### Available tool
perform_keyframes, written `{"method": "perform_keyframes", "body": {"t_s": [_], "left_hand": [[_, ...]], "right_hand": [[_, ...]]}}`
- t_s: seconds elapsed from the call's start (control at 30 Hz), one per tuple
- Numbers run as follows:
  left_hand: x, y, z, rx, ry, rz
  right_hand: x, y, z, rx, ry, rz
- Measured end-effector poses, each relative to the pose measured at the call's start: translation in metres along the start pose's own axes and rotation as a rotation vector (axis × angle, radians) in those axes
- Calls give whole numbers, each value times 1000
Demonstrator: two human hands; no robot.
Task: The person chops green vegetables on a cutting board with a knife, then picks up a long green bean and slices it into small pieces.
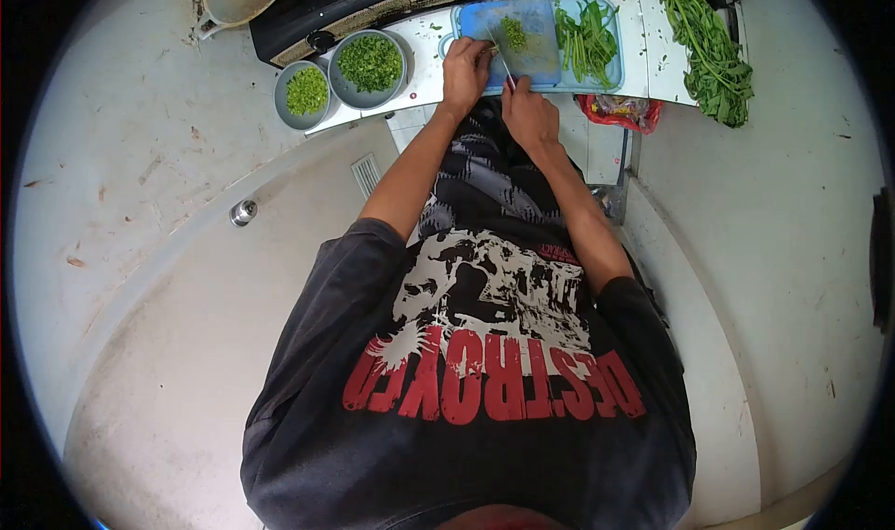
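My right hand is closed around the handle of a knife, whose blade points away from me over the blue cutting board. On the blade's left, my left hand has its fingers bent and pressed together at the board's edge. A bit of stems shows at its fingertips; the rest is hidden under the fingers. Just right of the blade lies a small heap of chopped greens. Uncut leafy greens rest at the right, on a light blue tray beneath the board.
Left of the board stand a grey bowl of chopped leaves and a smaller bowl of chopped stems. A black stove runs behind. A large leafy bunch hangs over the counter's right end. Below the counter is a red plastic bag.
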State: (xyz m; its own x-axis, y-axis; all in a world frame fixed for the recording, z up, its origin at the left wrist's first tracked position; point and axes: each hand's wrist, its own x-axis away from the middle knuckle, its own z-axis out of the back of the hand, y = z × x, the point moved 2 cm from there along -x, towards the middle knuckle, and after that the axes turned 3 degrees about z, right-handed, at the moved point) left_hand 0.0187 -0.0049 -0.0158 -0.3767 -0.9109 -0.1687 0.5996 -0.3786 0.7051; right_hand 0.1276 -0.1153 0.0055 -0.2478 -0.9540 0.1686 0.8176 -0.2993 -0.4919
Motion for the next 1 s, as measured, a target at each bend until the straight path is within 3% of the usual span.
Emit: {"method": "perform_keyframes", "body": {"t_s": [1.0], "left_hand": [[-2, 4, 1, -12, -18, 15]], "right_hand": [[-35, -10, -5, -26, 12, -18]]}}
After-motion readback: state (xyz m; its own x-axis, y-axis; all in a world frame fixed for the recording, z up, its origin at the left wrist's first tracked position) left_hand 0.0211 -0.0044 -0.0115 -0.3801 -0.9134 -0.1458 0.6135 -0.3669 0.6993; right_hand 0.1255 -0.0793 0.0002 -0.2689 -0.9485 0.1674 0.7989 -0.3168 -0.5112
